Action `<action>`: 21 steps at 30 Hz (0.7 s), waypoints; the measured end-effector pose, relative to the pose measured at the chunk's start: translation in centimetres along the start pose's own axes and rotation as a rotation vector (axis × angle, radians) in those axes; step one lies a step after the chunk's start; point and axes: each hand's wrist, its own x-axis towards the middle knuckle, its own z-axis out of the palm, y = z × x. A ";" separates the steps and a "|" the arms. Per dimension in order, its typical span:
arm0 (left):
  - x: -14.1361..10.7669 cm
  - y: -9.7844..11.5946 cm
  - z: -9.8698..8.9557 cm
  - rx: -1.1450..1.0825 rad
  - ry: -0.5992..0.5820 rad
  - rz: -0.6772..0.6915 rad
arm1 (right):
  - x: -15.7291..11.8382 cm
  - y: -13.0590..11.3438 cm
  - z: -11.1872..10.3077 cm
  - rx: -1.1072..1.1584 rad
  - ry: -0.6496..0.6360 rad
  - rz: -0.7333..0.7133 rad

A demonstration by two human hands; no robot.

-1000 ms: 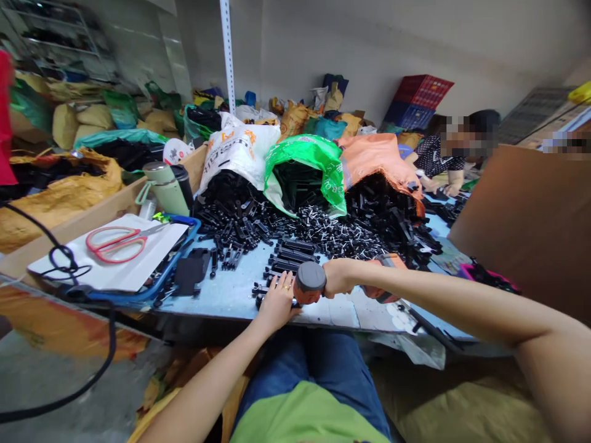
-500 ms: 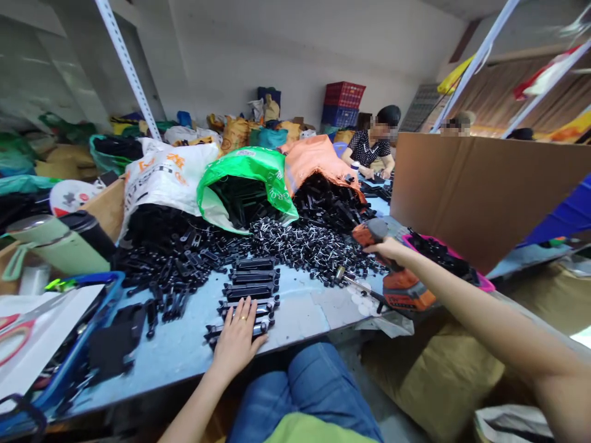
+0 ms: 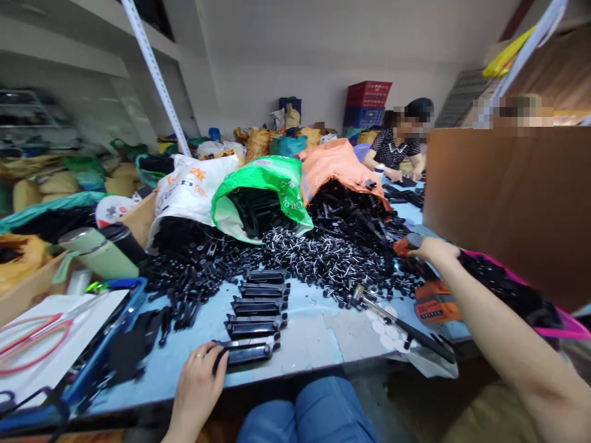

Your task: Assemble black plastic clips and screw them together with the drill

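Note:
My left hand (image 3: 199, 376) is closed on the left end of the nearest black part (image 3: 247, 352), at the table's front edge. Beyond it lies a column of similar black parts (image 3: 258, 306), side by side. My right hand (image 3: 433, 248) is wrapped round the top of an orange and black power drill (image 3: 434, 301), which stands on the table at the right. Between the hands, a hammer (image 3: 392, 320) lies over pale round discs (image 3: 385, 337). A heap of small black pieces with metal pins (image 3: 323, 261) spreads behind.
White (image 3: 184, 191), green (image 3: 268, 184) and orange (image 3: 341, 166) sacks spill black parts. A blue tray (image 3: 133, 295) holds scissors (image 3: 37, 338) at left. A cardboard panel (image 3: 503, 209) and pink basket (image 3: 521, 280) stand right. A person (image 3: 397, 147) works behind.
My left hand has moved from on top of the black parts to the left end of the nearest one. The view has turned left; my right hand stays at the drill.

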 end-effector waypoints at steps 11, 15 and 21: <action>-2.3 0.4 -3.0 -0.237 0.187 -0.314 | -14.9 -32.6 6.9 0.201 -0.239 -1.211; -6.0 1.3 -3.8 -0.535 0.192 -0.618 | -14.5 -35.9 8.8 0.162 -0.357 -1.296; -9.3 3.3 -1.2 -1.129 0.053 -1.121 | -13.3 -36.5 9.6 0.113 -0.468 -1.285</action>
